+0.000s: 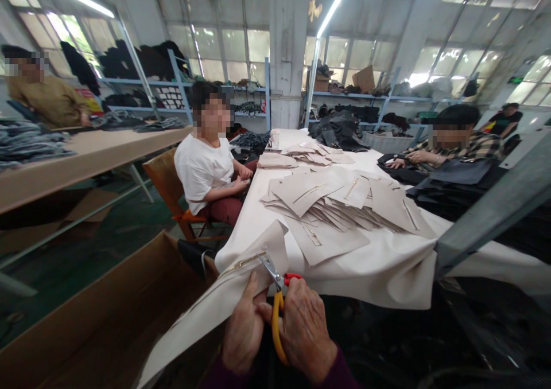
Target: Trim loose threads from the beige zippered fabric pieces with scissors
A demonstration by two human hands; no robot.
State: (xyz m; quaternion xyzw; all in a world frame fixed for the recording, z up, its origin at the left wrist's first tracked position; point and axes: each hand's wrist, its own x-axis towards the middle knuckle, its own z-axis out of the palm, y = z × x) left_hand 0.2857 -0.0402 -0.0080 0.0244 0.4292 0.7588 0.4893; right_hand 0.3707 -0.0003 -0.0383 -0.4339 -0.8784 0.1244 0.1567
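Observation:
My left hand (244, 326) grips a beige leather-like panel (185, 326), its thumb lying on the top face near a gold zipper (249, 260) set into the panel. In my right hand (306, 326) is a pair of pliers (275, 271) with a yellow and a red handle. The metal jaws of the pliers reach to the right end of the zipper; whether they are clamped on it I cannot tell. The panel slants down to the lower left, over a cardboard box. My left fingers are mostly hidden under it.
Ahead, a table with a pale cover (387, 280) bears a fanned pile of zippered beige panels (318, 194). An open cardboard box (107, 314) stands at lower left. A slanting metal post (495, 205) rises at right. Co-workers sit at left (204, 171) and right (456, 139) of the table.

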